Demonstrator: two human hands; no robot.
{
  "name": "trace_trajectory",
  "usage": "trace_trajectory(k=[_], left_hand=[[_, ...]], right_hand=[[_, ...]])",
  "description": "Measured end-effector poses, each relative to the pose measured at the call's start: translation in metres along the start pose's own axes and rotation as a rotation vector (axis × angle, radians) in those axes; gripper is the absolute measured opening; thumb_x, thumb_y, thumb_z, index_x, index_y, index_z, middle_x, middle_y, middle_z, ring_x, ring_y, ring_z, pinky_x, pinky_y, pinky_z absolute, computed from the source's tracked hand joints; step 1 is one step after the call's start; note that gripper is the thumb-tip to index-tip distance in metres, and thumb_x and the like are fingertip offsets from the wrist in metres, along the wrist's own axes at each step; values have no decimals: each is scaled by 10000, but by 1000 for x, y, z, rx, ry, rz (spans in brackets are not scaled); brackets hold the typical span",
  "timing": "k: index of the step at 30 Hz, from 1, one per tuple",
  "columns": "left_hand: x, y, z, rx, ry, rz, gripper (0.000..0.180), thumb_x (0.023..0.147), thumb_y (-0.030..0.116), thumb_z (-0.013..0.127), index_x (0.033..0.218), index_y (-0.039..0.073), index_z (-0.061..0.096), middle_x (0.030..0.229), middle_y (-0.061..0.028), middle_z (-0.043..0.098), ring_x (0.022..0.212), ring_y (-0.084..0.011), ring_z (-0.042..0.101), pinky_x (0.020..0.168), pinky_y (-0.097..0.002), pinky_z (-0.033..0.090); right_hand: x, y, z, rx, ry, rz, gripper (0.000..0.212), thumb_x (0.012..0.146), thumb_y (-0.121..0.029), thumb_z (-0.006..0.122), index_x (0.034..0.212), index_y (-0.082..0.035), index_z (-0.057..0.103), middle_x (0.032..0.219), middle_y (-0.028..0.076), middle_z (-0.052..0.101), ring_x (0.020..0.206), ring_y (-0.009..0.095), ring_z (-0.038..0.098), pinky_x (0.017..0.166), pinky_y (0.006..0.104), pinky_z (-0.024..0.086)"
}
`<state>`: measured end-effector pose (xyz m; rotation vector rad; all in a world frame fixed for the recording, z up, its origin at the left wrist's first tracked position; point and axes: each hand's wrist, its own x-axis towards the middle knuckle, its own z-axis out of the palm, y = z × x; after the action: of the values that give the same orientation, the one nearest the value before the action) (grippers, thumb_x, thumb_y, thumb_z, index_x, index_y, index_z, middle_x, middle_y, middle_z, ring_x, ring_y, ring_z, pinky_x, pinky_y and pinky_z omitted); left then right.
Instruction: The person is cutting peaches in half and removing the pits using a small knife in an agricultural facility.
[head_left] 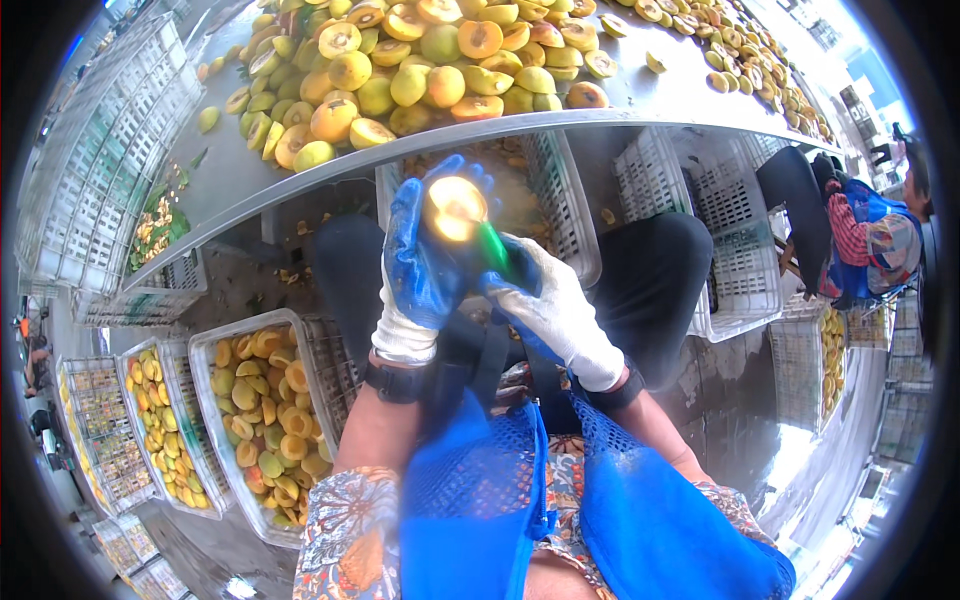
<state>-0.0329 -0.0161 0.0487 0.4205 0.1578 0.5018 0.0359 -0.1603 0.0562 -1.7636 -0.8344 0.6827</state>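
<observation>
A worker's gloved left hand (410, 255) cups a cut yellow fruit (455, 205), its bright face upward, just before the edge of a metal table (500, 128); the right hand (552, 298), also gloved, is closed around a green-handled tool (492, 246), whose tip is too blurred to make out; halved fruit (410, 75) lies heaped on the tabletop, a filled crate (243, 327) stands at lower left, and another person (875, 235) sits at far right.

Worn on your head, the fisheye camera looked steeply down, with your fingers (404, 212) near and the desk (640, 95) farther off.
</observation>
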Motion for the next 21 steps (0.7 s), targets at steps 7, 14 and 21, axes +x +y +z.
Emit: trace_trajectory(k=[7, 14, 21], left_hand=[[0, -4, -9, 110, 10, 64, 584, 1002, 340, 439, 1434, -37, 332, 1440, -200, 419, 1329, -298, 424, 1118, -443, 347], [-10, -1, -13, -120, -70, 35, 606, 935, 248, 537, 1424, -49, 336, 1442, -212, 411, 1332, -315, 419, 1134, -439, 335], [-12, -7, -12, -57, -135, 108, 602, 941, 250, 534, 1426, -46, 336, 1442, -210, 413, 1333, -311, 417, 1134, -448, 324]], right_hand=[[0, -8, -12, 425, -95, 308, 378, 878, -141, 646, 1223, -18, 551, 842, 42, 626, 594, 71, 577, 526, 224, 457], [-4, -17, -14, 633, 18, 262, 324, 925, -191, 616, 1187, -6, 565, 770, 35, 609, 544, 53, 539, 459, 215, 435], [-7, -15, 4, -10, -35, 167, 377, 896, -219, 650, 1204, -27, 545, 905, 173, 684, 783, 241, 693, 669, 363, 528]])
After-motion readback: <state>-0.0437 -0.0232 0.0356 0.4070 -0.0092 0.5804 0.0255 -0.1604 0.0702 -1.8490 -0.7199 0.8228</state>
